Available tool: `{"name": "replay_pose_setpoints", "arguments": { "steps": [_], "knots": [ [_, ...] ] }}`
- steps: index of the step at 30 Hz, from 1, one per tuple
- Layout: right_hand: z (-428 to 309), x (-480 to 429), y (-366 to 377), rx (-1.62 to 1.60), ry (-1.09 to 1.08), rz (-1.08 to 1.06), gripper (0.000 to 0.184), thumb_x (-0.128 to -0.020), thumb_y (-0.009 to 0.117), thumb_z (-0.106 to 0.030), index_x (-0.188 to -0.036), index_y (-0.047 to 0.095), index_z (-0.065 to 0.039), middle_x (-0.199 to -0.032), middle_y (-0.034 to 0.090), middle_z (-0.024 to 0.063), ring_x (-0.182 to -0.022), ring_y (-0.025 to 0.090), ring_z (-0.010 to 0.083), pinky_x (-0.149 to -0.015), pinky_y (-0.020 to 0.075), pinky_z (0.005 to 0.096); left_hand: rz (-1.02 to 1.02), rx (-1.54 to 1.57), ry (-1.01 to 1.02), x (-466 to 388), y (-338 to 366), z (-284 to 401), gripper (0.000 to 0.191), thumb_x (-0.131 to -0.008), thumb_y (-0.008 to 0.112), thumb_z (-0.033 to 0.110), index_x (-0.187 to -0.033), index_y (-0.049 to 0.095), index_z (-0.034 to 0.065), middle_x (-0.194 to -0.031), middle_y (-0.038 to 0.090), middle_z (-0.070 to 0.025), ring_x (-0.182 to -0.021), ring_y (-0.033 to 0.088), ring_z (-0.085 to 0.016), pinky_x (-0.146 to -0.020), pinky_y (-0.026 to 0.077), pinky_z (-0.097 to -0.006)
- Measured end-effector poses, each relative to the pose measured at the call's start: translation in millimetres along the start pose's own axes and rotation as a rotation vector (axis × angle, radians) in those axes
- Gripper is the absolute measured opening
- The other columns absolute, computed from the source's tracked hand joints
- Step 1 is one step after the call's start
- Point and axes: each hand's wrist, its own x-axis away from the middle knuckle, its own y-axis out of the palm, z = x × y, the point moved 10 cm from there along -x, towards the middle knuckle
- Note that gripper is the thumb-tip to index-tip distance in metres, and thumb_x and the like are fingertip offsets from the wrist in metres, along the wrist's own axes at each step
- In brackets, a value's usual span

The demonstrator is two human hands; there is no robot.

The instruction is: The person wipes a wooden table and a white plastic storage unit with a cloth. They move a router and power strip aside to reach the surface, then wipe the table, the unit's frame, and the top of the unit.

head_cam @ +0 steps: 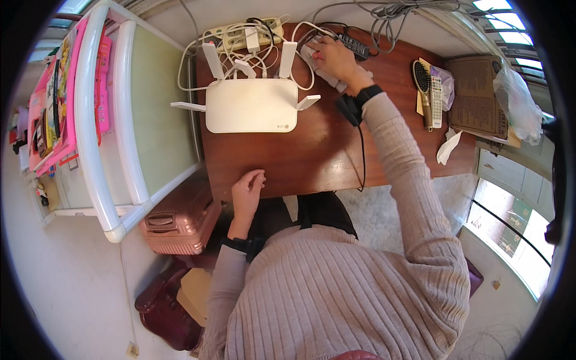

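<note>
My right hand (335,60) is at the back of the brown wooden desk (270,157), pressing on a crumpled grey cloth (330,80). Something small and pink shows by its fingers. To the left of the cloth stands a white Wi-Fi router (251,108) with several raised antennas. A black power adapter (354,46) lies just beyond my right hand. My left hand (247,191) hovers near the desk's front edge, with its fingers curled in and nothing visible in them.
Behind the router, white cables tangle around a power strip (234,36). Grey cables (391,15) hang at the back. A hairbrush (422,78), remote control (435,101), crumpled tissue (448,146) and cardboard box (474,94) occupy the right. A white-framed rack (96,112) and pink suitcase (180,222) stand left.
</note>
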Motion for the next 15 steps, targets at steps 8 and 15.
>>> {"name": "replay_pose_setpoints", "arguments": {
  "steps": [8, 15],
  "knots": [
    [-1.1, 112.8, 0.0, -0.282, -0.156, -1.074, 0.04, -0.062, 0.062, -0.016, -0.098, 0.073, -0.001, -0.074, 0.067, 0.0157, -0.066, 0.063, 0.0252, -0.065, 0.0488, 0.0377, 0.023, 0.007, -0.011, -4.1, -11.6, -6.6, 0.02, -0.096, 0.063, 0.014, -0.106, 0.071, -0.0003, -0.083, 0.071, -0.0082, -0.072, 0.065, -0.012, -0.068, 0.053, -0.0253],
    [71.9, 137.7, -25.2, -0.35, 0.288, -0.087, 0.051, -0.073, 0.063, -0.017, -0.123, 0.069, -0.015, -0.093, 0.062, 0.0192, -0.088, 0.063, 0.0359, -0.08, 0.0504, 0.0415, 0.026, 0.047, 0.045, 0.9, -27.4, -4.3, 0.02, -0.097, 0.063, 0.016, -0.107, 0.071, 0.0001, -0.084, 0.071, -0.0074, -0.073, 0.064, -0.012, -0.068, 0.052, -0.0251]
  ]
}}
